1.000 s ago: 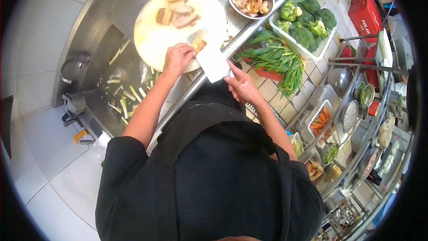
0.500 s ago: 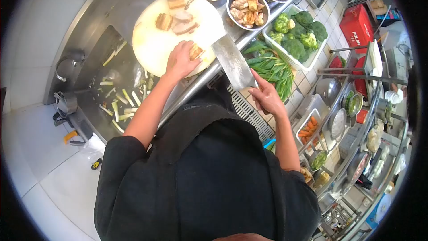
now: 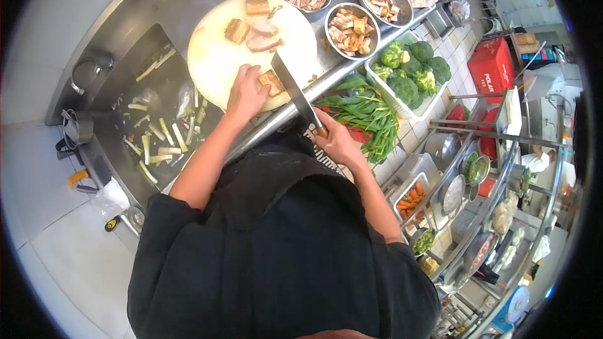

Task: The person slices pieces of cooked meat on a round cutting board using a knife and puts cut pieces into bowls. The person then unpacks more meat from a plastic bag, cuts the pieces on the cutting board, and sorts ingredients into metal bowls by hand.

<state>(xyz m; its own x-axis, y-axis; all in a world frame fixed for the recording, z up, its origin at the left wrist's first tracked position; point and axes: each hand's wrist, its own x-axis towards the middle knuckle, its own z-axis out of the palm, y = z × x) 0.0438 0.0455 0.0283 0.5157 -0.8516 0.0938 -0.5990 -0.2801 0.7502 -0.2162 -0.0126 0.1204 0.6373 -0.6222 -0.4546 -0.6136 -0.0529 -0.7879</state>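
Observation:
On the round white cutting board (image 3: pixel 210 56), my left hand (image 3: pixel 247 94) steadies a browned piece of cooked meat (image 3: pixel 271 83), fingers bent along its left side. My right hand (image 3: pixel 339 143) grips the handle of a cleaver (image 3: pixel 291 88). The blade stands nearly on edge at the right of that piece; whether it touches the meat I cannot tell. Farther up the board lie a browned chunk (image 3: pixel 236 31), another chunk (image 3: pixel 257 5) and pale meat slices (image 3: pixel 264 43).
Metal bowls of cut meat, including a near bowl (image 3: pixel 352 54), stand right of the board. Broccoli fills a white basket (image 3: pixel 384 81), beside leafy greens (image 3: pixel 370 116). Left is a sink (image 3: pixel 125 144) with scattered stalk pieces. A shelf rack (image 3: pixel 487 182) holds bowls farther right.
The cleaver has swung left over the board and turned from flat to on edge beside the meat piece. My left hand stays at the same piece. The camera view has shifted slightly.

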